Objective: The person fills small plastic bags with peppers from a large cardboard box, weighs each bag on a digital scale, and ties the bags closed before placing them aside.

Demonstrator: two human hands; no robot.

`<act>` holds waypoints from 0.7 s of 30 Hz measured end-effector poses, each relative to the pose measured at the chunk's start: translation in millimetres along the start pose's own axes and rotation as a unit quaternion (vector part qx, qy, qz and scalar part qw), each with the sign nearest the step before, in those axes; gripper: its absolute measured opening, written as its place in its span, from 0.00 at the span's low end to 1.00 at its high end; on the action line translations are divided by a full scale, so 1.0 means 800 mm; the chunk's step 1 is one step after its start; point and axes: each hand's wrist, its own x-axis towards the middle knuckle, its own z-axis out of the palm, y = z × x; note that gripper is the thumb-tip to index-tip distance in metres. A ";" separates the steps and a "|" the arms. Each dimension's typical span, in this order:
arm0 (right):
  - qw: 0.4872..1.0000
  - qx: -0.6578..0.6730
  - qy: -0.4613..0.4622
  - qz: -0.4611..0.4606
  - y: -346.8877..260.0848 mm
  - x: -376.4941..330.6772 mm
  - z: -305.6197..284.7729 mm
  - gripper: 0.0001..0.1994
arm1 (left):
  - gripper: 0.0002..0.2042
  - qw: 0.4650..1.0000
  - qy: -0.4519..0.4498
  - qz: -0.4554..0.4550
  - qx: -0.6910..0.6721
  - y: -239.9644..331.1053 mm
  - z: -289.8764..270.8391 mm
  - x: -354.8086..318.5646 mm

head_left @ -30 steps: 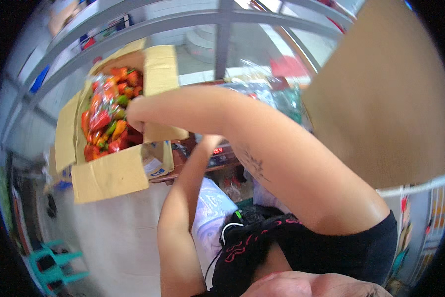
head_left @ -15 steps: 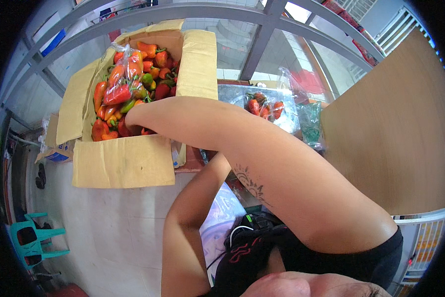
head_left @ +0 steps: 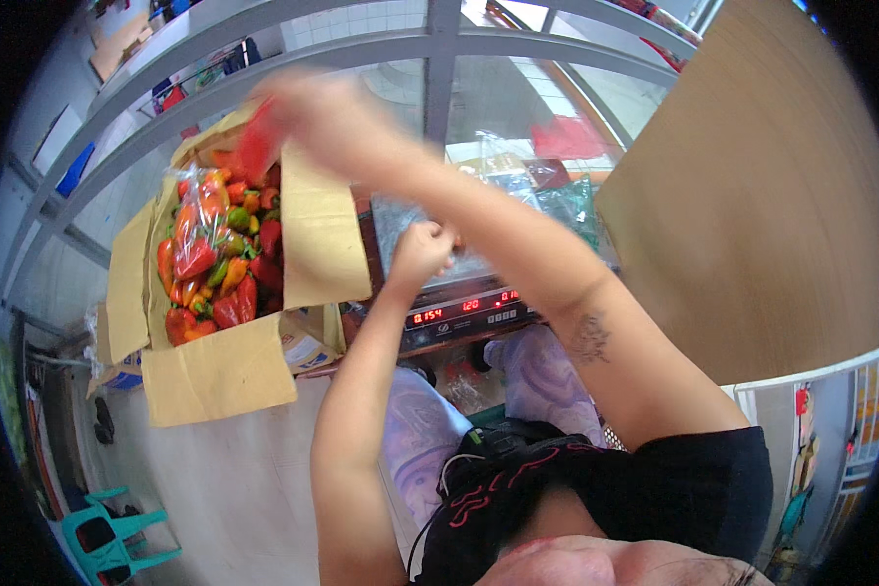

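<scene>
My right hand (head_left: 307,105), smeared by motion, is raised over the far right side of an open cardboard box (head_left: 219,386). A red pepper (head_left: 257,143) shows at its fingers and appears to be held. Red, orange and green peppers (head_left: 234,277) fill the box, and a clear plastic bag of peppers (head_left: 199,220) lies on top of them. My left hand (head_left: 423,256) is closed above the metal pan (head_left: 392,223) of a digital scale (head_left: 449,322). I cannot make out what its fingers hold. My right forearm hides part of the pan.
Clear and greenish plastic bags (head_left: 571,208) lie behind the scale. Grey metal rails with glass (head_left: 442,68) run along the far side, and a wooden panel (head_left: 742,205) stands at the right. A small teal plastic chair (head_left: 112,535) is on the floor at lower left.
My right hand has come up out of the box with a red pepper. My left hand, hidden before, now shows over the scale pan. The view has shifted, revealing the scale's lit display.
</scene>
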 end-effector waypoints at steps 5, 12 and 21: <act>0.967 -0.118 0.093 0.205 0.149 -0.098 -0.252 0.09 | 0.35 0.980 0.103 0.047 0.166 0.059 0.019 0.093; 0.959 -0.132 -0.016 0.251 0.218 -0.225 -0.250 0.09 | 0.39 0.981 0.080 -0.065 0.162 0.119 0.079 0.171; 0.934 -0.055 -0.026 0.353 0.209 -0.246 -0.254 0.11 | 0.27 0.942 0.123 -0.031 0.311 0.086 0.097 0.173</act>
